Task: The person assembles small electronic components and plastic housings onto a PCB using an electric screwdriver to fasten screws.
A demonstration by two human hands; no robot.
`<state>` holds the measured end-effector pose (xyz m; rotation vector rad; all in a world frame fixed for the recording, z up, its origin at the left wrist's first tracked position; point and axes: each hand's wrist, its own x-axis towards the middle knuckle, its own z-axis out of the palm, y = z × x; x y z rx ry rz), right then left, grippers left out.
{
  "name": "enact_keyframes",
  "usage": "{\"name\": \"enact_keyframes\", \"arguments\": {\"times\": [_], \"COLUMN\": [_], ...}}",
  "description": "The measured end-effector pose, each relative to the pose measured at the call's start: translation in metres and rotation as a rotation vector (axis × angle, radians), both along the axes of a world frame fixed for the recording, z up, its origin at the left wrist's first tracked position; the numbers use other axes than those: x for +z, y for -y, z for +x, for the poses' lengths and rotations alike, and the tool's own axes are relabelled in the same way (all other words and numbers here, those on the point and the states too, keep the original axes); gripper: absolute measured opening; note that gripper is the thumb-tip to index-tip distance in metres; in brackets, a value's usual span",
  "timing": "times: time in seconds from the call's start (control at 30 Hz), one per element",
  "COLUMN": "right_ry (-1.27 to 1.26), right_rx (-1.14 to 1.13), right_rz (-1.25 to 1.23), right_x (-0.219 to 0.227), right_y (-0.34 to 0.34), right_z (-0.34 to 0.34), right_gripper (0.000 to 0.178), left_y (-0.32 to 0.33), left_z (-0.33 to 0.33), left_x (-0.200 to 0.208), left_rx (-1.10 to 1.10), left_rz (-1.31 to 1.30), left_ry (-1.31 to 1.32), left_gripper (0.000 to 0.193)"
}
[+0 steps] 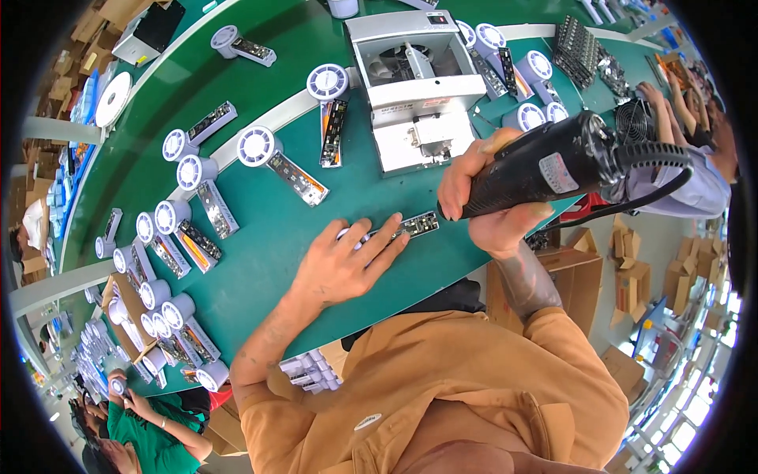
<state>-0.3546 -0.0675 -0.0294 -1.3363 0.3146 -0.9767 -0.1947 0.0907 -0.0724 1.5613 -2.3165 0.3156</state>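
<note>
My right hand [497, 189] is wrapped around a thick black electric screwdriver [537, 170], its cable curving off at the right. The driver's tip points down-left, close to the end of a circuit board [418, 225]; whether they touch I cannot tell. That board lies in the handle of a small white handheld fan [353, 237]. My left hand [339, 261] lies over this fan, fingers curved around its head and handle, hiding most of it. Behind them stands a grey metal screw feeder [422, 99] with an open top.
Similar white fans with exposed boards [296, 175] stand across the green table [268, 261]. A cardboard box of parts [126, 316] is at the left. Stacked boards [575, 51] lie at the far right. Co-workers sit at both sides; cartons [553, 284] stand on the floor at right.
</note>
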Motion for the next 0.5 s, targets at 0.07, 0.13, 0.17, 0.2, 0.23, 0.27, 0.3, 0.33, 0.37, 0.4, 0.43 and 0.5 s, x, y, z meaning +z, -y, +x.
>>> {"name": "enact_keyframes", "arguments": {"times": [0.07, 0.13, 0.17, 0.2, 0.23, 0.27, 0.3, 0.33, 0.37, 0.4, 0.43, 0.5], "right_ry": [0.03, 0.099, 0.044, -0.013, 0.165, 0.259, 0.378, 0.436, 0.467, 0.477, 0.473, 0.037], "right_rx": [0.034, 0.186, 0.239, 0.291, 0.201, 0.251, 0.192, 0.174, 0.085, -0.02, -0.02, -0.231], "right_rz": [-0.035, -0.035, -0.024, -0.014, 0.067, -0.17, -0.123, -0.17, -0.166, -0.087, -0.09, -0.301], "right_x": [-0.003, -0.003, 0.001, 0.004, 0.004, 0.009, 0.019, 0.028, 0.037, 0.047, 0.053, 0.061], "right_y": [-0.003, 0.003, 0.005, 0.005, 0.002, 0.017, 0.015, 0.02, 0.022, 0.018, 0.019, 0.027], "right_z": [-0.003, -0.008, -0.008, -0.008, -0.005, -0.005, -0.002, 0.003, 0.005, 0.015, 0.023, 0.041], "right_gripper": [0.088, 0.084, 0.083, 0.082, 0.082, 0.085, 0.09, 0.096, 0.102, 0.106, 0.106, 0.107], "left_y": [0.0, -0.002, 0.001, 0.004, 0.007, 0.008, 0.009, 0.011, 0.011, 0.011, 0.01, 0.007], "left_z": [0.0, 0.002, 0.005, 0.007, 0.01, 0.009, 0.009, 0.009, 0.008, 0.007, 0.007, 0.007], "left_x": [-0.001, -0.001, -0.002, -0.001, -0.001, 0.0, 0.0, 0.0, 0.0, -0.001, -0.002, -0.002], "left_rx": [-0.027, -0.032, -0.038, -0.03, -0.035, -0.047, -0.035, -0.041, -0.056, -0.056, -0.051, -0.04], "left_rz": [-0.022, -0.02, -0.02, -0.033, -0.033, -0.03, -0.037, -0.038, -0.035, -0.039, -0.035, -0.032], "left_ry": [-0.026, -0.016, -0.006, -0.003, 0.0, -0.005, -0.011, 0.015, 0.04, 0.035, 0.031, 0.028], "left_gripper": [0.035, 0.034, 0.034, 0.034, 0.034, 0.034, 0.034, 0.037, 0.04, 0.04, 0.041, 0.041]}}
